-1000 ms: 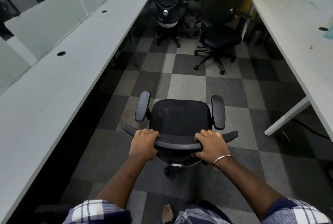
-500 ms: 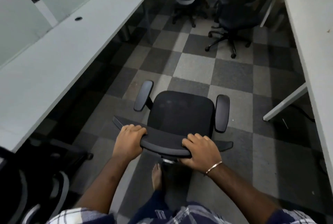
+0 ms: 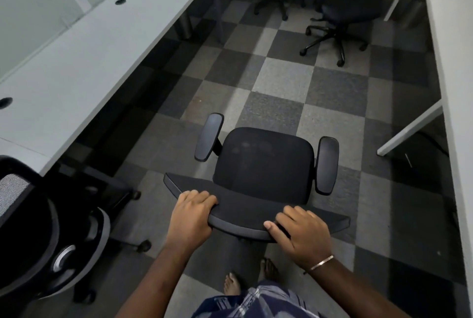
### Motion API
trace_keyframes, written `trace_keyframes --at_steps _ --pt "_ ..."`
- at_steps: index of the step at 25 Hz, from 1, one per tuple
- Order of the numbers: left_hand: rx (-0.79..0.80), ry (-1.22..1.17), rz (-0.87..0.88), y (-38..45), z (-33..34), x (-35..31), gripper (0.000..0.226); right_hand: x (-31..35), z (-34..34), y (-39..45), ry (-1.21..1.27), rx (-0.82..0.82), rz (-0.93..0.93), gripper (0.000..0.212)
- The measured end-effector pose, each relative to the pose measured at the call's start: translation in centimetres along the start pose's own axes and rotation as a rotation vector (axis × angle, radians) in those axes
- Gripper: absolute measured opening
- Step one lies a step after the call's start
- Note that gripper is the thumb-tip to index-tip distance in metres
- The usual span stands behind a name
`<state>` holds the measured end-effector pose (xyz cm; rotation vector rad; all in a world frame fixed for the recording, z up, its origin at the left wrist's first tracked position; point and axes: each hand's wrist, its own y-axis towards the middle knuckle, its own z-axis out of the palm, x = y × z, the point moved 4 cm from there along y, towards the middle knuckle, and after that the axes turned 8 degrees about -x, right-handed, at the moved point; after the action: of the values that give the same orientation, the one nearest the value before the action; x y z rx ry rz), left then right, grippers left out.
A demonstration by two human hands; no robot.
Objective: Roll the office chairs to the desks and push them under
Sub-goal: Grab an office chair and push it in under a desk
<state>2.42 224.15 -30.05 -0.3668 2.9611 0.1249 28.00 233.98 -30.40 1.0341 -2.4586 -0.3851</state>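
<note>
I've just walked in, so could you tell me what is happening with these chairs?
A person is gripping the top of a black office chair's backrest with the left hand and the right hand, in the aisle between two long white desks. It is not yet under the left desk. Another chair sits at lower left, and two more chairs stand farther ahead.

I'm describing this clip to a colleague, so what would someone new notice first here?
First, the black office chair in the middle of the aisle, with the left hand and right hand both gripping the top of its backrest. Next, the long white desk along the left, with another chair parked at it, lower left. Two more chairs wait at the far end.
</note>
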Motion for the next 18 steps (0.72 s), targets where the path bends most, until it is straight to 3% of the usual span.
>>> trace_keyframes --at_steps 9,18 --pt "0.012 -0.015 0.017 -0.9 0.7 0.3 0.038 0.7 -0.1 0.1 -0.113 -0.076 0.033 0.04" --pt "0.05 -0.094 0.013 -0.2 0.9 -1.9 0.03 -3.9 -0.8 2.2 -0.108 -0.152 0.095 0.044"
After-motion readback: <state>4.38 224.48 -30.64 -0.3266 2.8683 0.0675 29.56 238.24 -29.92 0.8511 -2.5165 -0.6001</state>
